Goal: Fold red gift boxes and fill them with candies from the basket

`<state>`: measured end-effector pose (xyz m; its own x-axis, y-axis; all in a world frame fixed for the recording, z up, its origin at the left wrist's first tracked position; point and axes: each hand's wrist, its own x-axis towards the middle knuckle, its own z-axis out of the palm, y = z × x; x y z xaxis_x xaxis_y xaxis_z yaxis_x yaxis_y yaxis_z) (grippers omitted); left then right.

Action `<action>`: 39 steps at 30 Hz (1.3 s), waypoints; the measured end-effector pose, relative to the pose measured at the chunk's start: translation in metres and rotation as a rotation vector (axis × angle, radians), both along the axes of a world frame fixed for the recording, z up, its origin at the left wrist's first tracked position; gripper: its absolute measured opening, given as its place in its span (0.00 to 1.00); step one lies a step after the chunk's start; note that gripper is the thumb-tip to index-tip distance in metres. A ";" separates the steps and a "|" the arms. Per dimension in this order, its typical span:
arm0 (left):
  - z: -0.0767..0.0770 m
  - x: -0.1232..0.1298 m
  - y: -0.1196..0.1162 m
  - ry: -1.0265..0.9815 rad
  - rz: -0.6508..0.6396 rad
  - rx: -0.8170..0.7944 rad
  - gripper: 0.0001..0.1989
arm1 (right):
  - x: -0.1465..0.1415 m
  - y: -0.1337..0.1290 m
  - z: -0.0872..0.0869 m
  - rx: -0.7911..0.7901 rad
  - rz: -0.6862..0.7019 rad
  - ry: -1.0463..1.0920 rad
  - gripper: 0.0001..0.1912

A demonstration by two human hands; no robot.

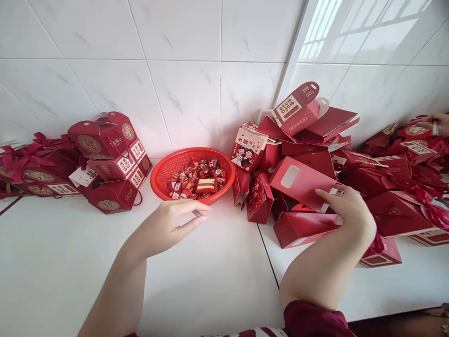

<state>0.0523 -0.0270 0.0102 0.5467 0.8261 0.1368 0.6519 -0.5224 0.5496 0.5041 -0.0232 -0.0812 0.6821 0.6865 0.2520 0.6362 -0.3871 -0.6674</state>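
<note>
A red perforated basket (157,180) of small wrapped candies (189,178) stands by the tiled wall. Just in front of its rim hovers my left hand (180,222), fingers loosely apart and holding nothing. My right hand (345,203) is at the right-hand pile, its thumb and fingers closed on a red carton (301,182) with a pale window-like cutout. Under that carton lies another red box (305,227). A white-and-red box with a cartoon couple (248,146) leans at the pile's left side.
Folded red gift boxes (115,164) are stacked at the left, beside ribboned ones (38,164). More red boxes (393,210) with ribbons spread over the right. Another person's hand (441,122) shows at the far right edge. A dark seam (268,255) crosses the white tabletop (210,281).
</note>
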 end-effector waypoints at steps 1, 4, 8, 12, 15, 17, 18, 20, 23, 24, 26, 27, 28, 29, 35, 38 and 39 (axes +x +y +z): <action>0.001 -0.006 0.000 0.004 0.021 0.018 0.12 | -0.003 0.000 0.002 -0.022 0.010 0.047 0.22; 0.004 -0.021 0.002 0.005 0.113 0.067 0.13 | -0.016 0.002 0.013 0.110 -0.007 0.205 0.20; 0.008 -0.032 0.006 0.007 0.229 0.082 0.15 | -0.051 -0.001 0.038 0.776 0.005 0.085 0.25; 0.014 -0.036 0.004 -0.021 0.271 0.080 0.15 | -0.110 -0.024 0.069 1.008 0.135 -0.114 0.25; 0.016 -0.036 0.000 -0.053 0.299 0.095 0.14 | -0.155 -0.038 0.085 0.798 0.582 -0.077 0.15; 0.016 -0.036 -0.002 -0.075 0.328 0.113 0.14 | -0.182 -0.038 0.087 0.488 0.991 -0.127 0.11; 0.016 -0.036 -0.003 -0.084 0.338 0.126 0.13 | -0.196 -0.034 0.084 0.363 1.163 -0.168 0.10; 0.015 -0.036 -0.004 -0.094 0.332 0.145 0.13 | -0.224 -0.025 0.073 0.270 1.361 -0.269 0.11; 0.013 -0.035 -0.003 -0.075 0.197 0.119 0.14 | -0.261 -0.013 0.052 0.260 1.517 -0.463 0.12; 0.011 -0.035 -0.002 -0.044 0.119 0.085 0.15 | -0.270 -0.011 0.047 0.263 1.532 -0.495 0.12; 0.007 -0.034 0.002 0.040 -0.023 0.008 0.19 | -0.277 -0.010 0.042 0.239 1.524 -0.504 0.10; 0.004 -0.032 0.003 0.078 -0.063 -0.021 0.20 | -0.277 -0.011 0.043 0.204 1.511 -0.482 0.10; 0.001 -0.031 0.005 0.104 -0.080 -0.040 0.20 | -0.275 -0.012 0.044 0.160 1.501 -0.453 0.10; -0.002 -0.028 0.005 0.117 -0.078 -0.051 0.19 | -0.271 -0.013 0.047 0.118 1.504 -0.419 0.10; -0.016 -0.011 0.001 0.189 0.089 -0.058 0.09 | -0.247 -0.016 0.060 0.043 1.699 -0.233 0.12; -0.020 -0.007 0.000 0.190 0.058 -0.050 0.07 | -0.235 -0.015 0.065 0.018 1.795 -0.141 0.14; -0.020 -0.007 0.000 0.196 0.035 -0.049 0.08 | -0.231 -0.011 0.068 0.024 1.807 -0.092 0.13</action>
<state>0.0448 -0.0269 -0.0097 0.5295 0.8482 -0.0097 0.7663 -0.4734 0.4344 0.2731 -0.0338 -0.0136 -0.8362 0.4821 0.2613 0.2479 0.7574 -0.6040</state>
